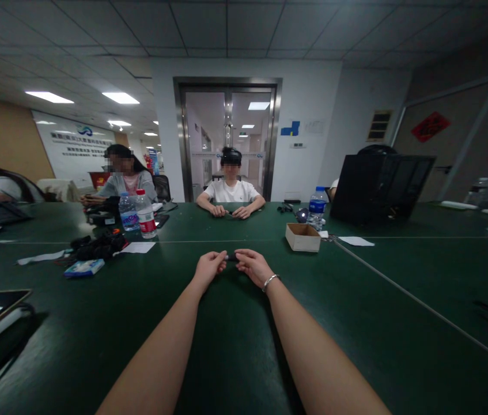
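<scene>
Both my arms reach forward over the dark green table [235, 334]. Between my hands is a small dark, narrow object [231, 257], too small to identify, with a pale bit at its left end. My left hand [210, 270] pinches that left end between thumb and fingertips. The right end sits in the closed fingers of my right hand [254, 266], which has a silver bracelet [271, 282] at the wrist. The fingers cover part of the object. It is held just above the tabletop or rests on it; I cannot tell which.
An open cardboard box [303, 237] stands right of my hands, near a water bottle [317, 207] and a black computer case [379, 187]. To the left are two bottles [145, 216], black gear [99, 245] and a blue packet [84, 268]. A person [231, 193] sits opposite; others sit left.
</scene>
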A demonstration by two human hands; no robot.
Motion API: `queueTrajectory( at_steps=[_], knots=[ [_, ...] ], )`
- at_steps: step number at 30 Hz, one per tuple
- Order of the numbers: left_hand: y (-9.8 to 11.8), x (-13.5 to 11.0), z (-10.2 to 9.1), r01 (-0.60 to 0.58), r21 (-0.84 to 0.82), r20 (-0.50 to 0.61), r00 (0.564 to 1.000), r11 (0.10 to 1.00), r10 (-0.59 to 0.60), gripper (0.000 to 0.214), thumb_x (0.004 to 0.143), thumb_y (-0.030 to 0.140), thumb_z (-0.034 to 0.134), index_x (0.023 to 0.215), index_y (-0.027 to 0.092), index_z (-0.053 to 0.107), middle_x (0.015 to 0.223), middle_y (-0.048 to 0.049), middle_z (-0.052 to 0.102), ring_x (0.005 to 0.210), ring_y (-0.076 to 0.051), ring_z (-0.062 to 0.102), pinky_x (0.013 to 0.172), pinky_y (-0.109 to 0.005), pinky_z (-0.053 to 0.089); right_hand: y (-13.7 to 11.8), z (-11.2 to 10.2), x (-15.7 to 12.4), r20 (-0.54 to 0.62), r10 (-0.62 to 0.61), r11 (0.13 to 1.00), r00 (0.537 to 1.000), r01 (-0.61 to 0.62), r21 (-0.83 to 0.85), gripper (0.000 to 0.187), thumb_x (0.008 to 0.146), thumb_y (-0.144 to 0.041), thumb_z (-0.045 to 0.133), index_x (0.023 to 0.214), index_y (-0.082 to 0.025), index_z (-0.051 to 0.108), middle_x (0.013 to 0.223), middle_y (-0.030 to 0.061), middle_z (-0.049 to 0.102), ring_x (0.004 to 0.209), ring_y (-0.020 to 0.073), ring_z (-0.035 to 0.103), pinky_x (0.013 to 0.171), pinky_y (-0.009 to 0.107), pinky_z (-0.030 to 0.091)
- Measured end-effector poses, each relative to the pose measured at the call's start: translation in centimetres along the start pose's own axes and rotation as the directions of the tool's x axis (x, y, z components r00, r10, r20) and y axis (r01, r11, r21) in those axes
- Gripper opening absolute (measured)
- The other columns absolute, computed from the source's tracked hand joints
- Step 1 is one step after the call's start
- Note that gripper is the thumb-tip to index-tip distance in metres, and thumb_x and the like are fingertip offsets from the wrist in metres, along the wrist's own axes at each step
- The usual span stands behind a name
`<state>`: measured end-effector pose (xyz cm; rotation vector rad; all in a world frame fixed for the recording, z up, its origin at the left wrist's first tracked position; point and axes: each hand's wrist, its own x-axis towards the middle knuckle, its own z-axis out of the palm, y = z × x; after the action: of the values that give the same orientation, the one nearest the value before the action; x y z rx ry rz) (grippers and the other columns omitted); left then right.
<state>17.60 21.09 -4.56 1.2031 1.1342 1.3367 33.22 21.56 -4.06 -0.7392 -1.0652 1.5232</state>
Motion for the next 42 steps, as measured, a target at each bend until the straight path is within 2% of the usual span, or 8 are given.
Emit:
queueTrajectory(
  at_steps=[8, 24, 29, 38, 42],
  knots=[
    [-0.32, 0.41, -0.24, 0.017, 0.013, -0.034, 0.999, 1.0, -0.016, 0.048, 0.055, 0.057, 0.066, 0.065, 0.011, 0.057, 0.056, -0.0023, 0.055, 0.045, -0.007, 0.047, 0.046, -0.02, 0.034, 0.01, -0.01, -0.03, 0.05, -0.026, 1.0, 0.998, 0.026, 0.01, 0.03, 0.057, -0.017, 0.077, 0.082, -0.012, 0.062, 0.066, 0.0017, 0.058, 0.055, 0.0112, 0.058, 0.049, 0.019, 0.046],
    [-0.5, 0.77, -0.22, 0.096, -0.09, -0.067, 0.993, 0.991, -0.102, 0.049, 0.055, 0.055, 0.068, 0.068, 0.009, 0.057, 0.058, -0.0025, 0.054, 0.046, -0.007, 0.046, 0.045, -0.019, 0.033, 0.2, -0.24, 0.24, 0.069, -0.037, 0.999, 0.997, 0.035, 0.038, 0.03, 0.057, -0.006, 0.074, 0.083, -0.013, 0.062, 0.075, 0.0003, 0.053, 0.06, 0.0105, 0.06, 0.057, 0.019, 0.053],
    [-0.46, 0.69, -0.03, 0.078, -0.082, -0.08, 0.993, 0.994, -0.084, 0.051, 0.052, 0.055, 0.069, 0.067, 0.009, 0.056, 0.055, -0.002, 0.054, 0.046, -0.007, 0.046, 0.045, -0.019, 0.032, 0.27, -0.2, 0.34, 0.062, -0.026, 0.999, 0.998, 0.024, 0.031, 0.031, 0.057, -0.006, 0.074, 0.084, -0.013, 0.062, 0.075, -0.0003, 0.052, 0.059, 0.0095, 0.06, 0.055, 0.017, 0.052],
    [-0.55, 0.7, -0.15, 0.054, -0.041, -0.028, 0.998, 0.998, -0.055, 0.05, 0.053, 0.057, 0.068, 0.066, 0.011, 0.054, 0.056, -0.0001, 0.052, 0.046, -0.006, 0.045, 0.045, -0.018, 0.033, 0.23, -0.4, 0.35, 0.069, -0.016, 0.999, 0.998, 0.013, 0.04, 0.027, 0.059, -0.004, 0.071, 0.083, -0.014, 0.063, 0.075, 0.0002, 0.053, 0.06, 0.0103, 0.06, 0.054, 0.017, 0.052],
    [-0.49, 0.7, -0.32, 0.083, -0.01, -0.021, 0.996, 0.996, -0.083, 0.051, 0.054, 0.059, 0.066, 0.067, 0.011, 0.054, 0.055, 0.0009, 0.051, 0.044, -0.005, 0.043, 0.044, -0.018, 0.031, 0.13, -0.31, 0.24, 0.082, -0.01, 0.999, 0.997, 0.007, 0.034, 0.026, 0.06, -0.004, 0.071, 0.084, -0.013, 0.063, 0.075, 0.0006, 0.053, 0.059, 0.0098, 0.06, 0.054, 0.017, 0.052]
  ],
)
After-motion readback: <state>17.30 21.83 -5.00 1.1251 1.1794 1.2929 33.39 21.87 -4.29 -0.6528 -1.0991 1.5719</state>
